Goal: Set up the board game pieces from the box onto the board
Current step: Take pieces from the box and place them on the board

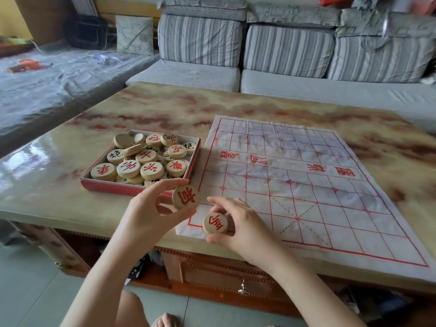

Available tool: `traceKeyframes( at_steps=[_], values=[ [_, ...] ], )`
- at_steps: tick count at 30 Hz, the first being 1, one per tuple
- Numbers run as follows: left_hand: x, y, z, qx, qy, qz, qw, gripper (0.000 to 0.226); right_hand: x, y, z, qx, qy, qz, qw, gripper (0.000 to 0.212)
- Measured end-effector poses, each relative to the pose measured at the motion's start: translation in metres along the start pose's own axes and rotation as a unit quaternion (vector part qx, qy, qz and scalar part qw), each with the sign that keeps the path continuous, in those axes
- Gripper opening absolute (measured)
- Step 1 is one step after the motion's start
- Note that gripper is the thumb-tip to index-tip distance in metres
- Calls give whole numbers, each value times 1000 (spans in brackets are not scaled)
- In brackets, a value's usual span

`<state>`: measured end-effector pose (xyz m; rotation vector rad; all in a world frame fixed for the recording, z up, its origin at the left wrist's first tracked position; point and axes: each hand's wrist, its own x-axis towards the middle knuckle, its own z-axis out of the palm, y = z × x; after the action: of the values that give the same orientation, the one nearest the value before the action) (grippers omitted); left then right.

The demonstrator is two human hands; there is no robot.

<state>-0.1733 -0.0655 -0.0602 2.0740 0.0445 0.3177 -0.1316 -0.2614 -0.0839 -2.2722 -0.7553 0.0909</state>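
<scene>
While each hand (151,208) (240,223) pinches one wooden xiangqi disc (186,197) (215,223) by its rim, these stiff, smooth pieces look light but likely slippery on the creased paper board (306,185).

A box (113,186) sits on the table (70,185), and the board (306,185) is spread flat just to its right. A heap of pieces (146,159) lies in the box. The sofa (283,55) runs behind the table. Before the box's near right corner, the left hand (146,213) holds a first piece (186,197). Right of it and nearer, the right hand (243,223) holds a second piece (215,223) at the board's near left corner.
</scene>
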Motion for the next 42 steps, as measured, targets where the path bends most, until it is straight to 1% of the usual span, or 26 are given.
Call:
traceKeyframes(
  at_steps=[3, 6, 7, 9, 11, 12, 14, 17, 19, 24, 29, 32, 34, 36, 37, 39, 40, 42],
  values=[
    [0, 1, 0, 5, -3, 0, 1000, 50, 1, 0, 0, -12, 2, 0, 1000, 72],
    [-1, 4, 0, 11, -10, 9, 1000, 51, -2, -1, -10, -11, 5, -5, 1000, 80],
    [-1, 6, 2, 11, -13, 16, 1000, 51, -5, 1, -19, 9, 25, 1, 1000, 77],
    [-3, 11, 9, 32, -29, 37, 998, 52, -11, 9, -40, 48, 97, 15, 994, 62],
    [-5, 16, 24, 66, -52, 55, 995, 51, -18, 20, -62, 76, 180, 43, 980, 46],
    [-6, 19, 33, 81, -59, 65, 993, 50, -21, 25, -70, 90, 210, 62, 972, 39],
    [-8, 23, 51, 114, -64, 98, 987, 53, -24, 31, -78, 111, 238, 89, 961, 30],
    [-7, 28, 72, 175, -64, 153, 971, 57, -25, 34, -79, 105, 240, 100, 960, 26],
    [-5, 28, 80, 211, -71, 164, 961, 57, -26, 34, -76, 96, 233, 97, 963, 26],
    [-3, 20, 85, 246, -66, 162, 953, 56, -27, 31, -73, 84, 217, 93, 968, 27],
    [-4, 19, 88, 278, -81, 144, 946, 59, -28, 29, -71, 74, 196, 90, 974, 27],
    [-4, 22, 83, 258, -85, 145, 951, 63, -28, 28, -70, 82, 189, 86, 975, 27],
    [-1, 27, 67, 216, -55, 137, 965, 59, -25, 27, -69, 106, 189, 82, 973, 26],
    [9, 25, 40, 180, 32, 117, 976, 43, -17, 23, -66, 127, 178, 77, 973, 24],
    [16, 22, 25, 180, 82, 97, 975, 38, -11, 20, -64, 130, 163, 71, 976, 24],
    [30, 18, -5, 216, 149, 29, 964, 37, 6, 13, -60, 119, 125, 51, 984, 24],
    [37, 15, -15, 243, 166, -12, 956, 38, 16, 8, -58, 110, 106, 41, 987, 24],
    [49, 10, -26, 272, 169, -74, 944, 44, 39, -1, -54, 98, 74, 23, 992, 27]
  ],
)
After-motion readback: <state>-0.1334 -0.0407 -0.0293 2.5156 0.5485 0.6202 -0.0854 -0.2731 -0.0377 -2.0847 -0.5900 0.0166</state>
